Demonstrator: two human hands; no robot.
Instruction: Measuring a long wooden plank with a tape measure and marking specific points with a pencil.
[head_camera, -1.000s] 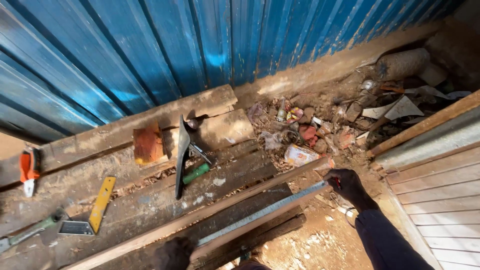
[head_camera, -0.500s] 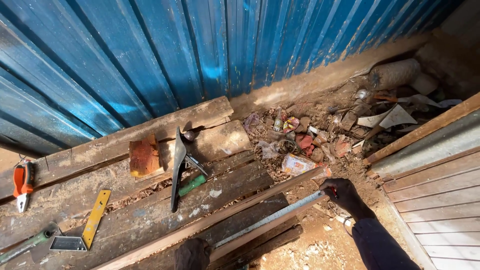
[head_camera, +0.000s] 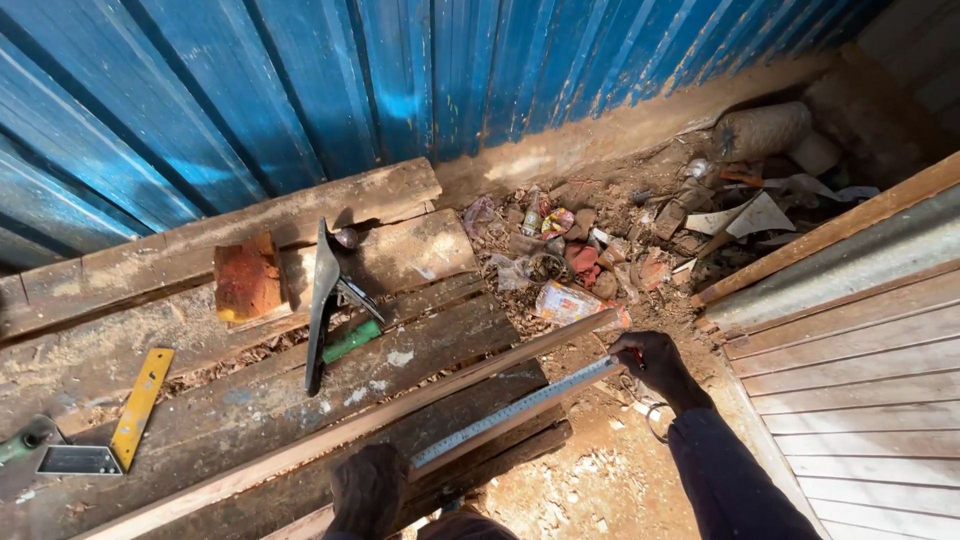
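1. Right hand (head_camera: 650, 358) clenched on the far end of a long metal ruler (head_camera: 515, 410); a bit of red shows under the fingers, can't tell what it is.
2. Left hand (head_camera: 368, 487) presses down on the near end of the same ruler, at the bottom edge of view. Fingers look curled over it, but whether it grips or just pins the ruler flat, cannot tell.
3. Key relation: the ruler's long axis runs diagonally, from the left hand up and away to the right hand. One hand at each end, ruler spanning the gap between them.
4. Ruler lies along a thin wood strip (head_camera: 330, 435), parallel to it and touching, on the near side of the strip. The strip runs past the right hand's fingertips toward the litter and out beyond the left hand.
5. Both rest on a stack of dark planks (head_camera: 420, 350) serving as the surface.
6. Beyond the left hand, well apart: a black curved blade tool (head_camera: 322, 300) with a green handle (head_camera: 352, 341) beside it, and a reddish block (head_camera: 246, 280).
7. Far out from the left hand: a yellow-armed square (head_camera: 120, 428) flat on the planks.
8. Past the right hand: a litter pile (head_camera: 570, 255) on the dirt, against the blue corrugated wall (head_camera: 300, 90).
9. Neither hand is nearer the middle of the ruler; the right holds the end that juts off the planks.
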